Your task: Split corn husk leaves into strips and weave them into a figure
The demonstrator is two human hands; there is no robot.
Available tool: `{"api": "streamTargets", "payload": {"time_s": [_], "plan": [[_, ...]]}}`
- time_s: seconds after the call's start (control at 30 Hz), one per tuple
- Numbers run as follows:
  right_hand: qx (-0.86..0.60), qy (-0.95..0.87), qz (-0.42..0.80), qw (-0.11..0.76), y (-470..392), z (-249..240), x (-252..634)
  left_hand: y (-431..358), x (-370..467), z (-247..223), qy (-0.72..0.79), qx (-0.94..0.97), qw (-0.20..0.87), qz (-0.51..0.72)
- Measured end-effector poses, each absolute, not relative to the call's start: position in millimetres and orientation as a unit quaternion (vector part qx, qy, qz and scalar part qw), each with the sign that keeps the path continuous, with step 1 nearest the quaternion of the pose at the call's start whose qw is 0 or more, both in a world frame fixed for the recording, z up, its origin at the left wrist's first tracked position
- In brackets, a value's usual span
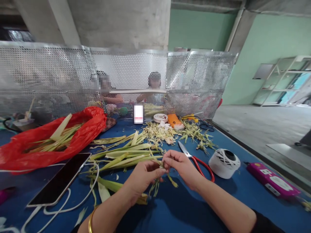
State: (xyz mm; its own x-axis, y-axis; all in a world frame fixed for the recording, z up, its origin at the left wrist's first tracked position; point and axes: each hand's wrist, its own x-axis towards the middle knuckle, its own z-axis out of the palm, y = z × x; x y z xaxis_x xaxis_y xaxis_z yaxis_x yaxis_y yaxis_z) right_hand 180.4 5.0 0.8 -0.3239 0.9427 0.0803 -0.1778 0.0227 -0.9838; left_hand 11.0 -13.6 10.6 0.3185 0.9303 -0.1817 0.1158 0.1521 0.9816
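Note:
My left hand (150, 173) pinches a small bunch of thin green plant strips (155, 187), whose loose ends hang below the fingers. The fingertips of my right hand (178, 163) are closed and meet the left ones at the top of the bunch. What lies between them is too small to make out. One yellowish strip (173, 182) sticks out under the hands. To the left, long pale green leaves like corn husks (126, 157) lie across the blue table (184, 210). Red-handled scissors (199, 163) rest just beyond my right hand.
A red plastic bag (89, 116) of dry leaves and a tablet (60, 178) with white cables are at left. Piles of short pieces (160, 131), a tape roll (160, 118), a white spool (224, 163) and a purple box (272, 179) lie around. People sit behind the perforated screen (128, 64).

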Motion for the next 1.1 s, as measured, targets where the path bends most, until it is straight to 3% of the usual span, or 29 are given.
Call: {"api": "streamTargets", "payload": {"time_s": [0.37, 0.5, 0.57, 0.67, 0.77, 0.87, 1.1], "plan": [[-0.355, -0.416, 0.658, 0.518, 14, -4, 189, -14, 14, 6, 0.492, 0.467, 0.622, 0.391], [-0.446, -0.474, 0.544, 0.53, 25, 2, 202, -11, 10, 9, 0.541, 0.459, 0.566, 0.419], [-0.55, -0.597, 0.371, 0.451, 27, 7, 214, -9, 5, 11, 0.56, 0.455, 0.541, 0.432], [-0.654, -0.737, 0.078, 0.151, 20, 13, 228, -6, -1, 14, 0.577, 0.441, 0.515, 0.455], [-0.672, -0.739, 0.024, -0.045, 11, 15, 234, -3, -6, 16, 0.575, 0.419, 0.507, 0.486], [-0.661, -0.743, 0.043, -0.094, 9, 11, 234, 0, -9, 16, 0.565, 0.389, 0.516, 0.513], [-0.693, -0.717, 0.01, -0.078, 17, -1, 236, 6, -17, 19, 0.547, 0.355, 0.533, 0.539]]}}
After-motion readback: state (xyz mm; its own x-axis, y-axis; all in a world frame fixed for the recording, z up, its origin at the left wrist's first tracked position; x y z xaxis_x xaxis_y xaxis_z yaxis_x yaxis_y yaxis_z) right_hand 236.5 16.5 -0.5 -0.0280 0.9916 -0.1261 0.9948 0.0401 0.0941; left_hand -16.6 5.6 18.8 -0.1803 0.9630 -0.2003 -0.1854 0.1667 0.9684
